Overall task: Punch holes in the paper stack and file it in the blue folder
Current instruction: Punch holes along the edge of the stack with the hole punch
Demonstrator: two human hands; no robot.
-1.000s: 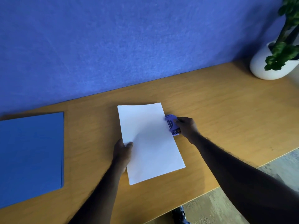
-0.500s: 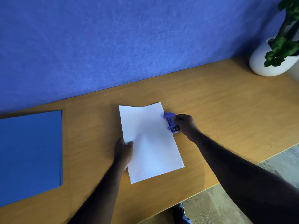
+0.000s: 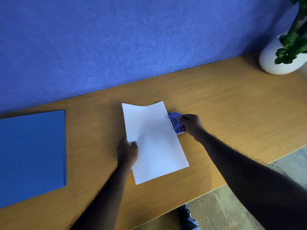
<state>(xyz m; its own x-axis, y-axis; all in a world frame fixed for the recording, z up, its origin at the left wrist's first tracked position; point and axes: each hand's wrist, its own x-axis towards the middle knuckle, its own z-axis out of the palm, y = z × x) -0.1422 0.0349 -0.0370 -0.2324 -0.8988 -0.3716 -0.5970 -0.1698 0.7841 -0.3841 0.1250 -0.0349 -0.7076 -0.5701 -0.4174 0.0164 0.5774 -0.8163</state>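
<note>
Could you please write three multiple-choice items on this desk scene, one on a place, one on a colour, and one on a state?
1. Where is the hole punch?
A. at the paper stack's right edge
B. on the folder
C. beside the pot

2. What colour is the plant pot?
A. black
B. white
C. red

3. The blue folder is:
A. closed
B. open
C. upright

Answers: 1 A, the right hand holds it there; 2 B, plainly white; 3 A, it lies flat and shut, left of the left hand.

Far edge of paper stack (image 3: 152, 138) now buckled upward, right edge pushed deeper into hole punch (image 3: 175, 122) than before.
</note>
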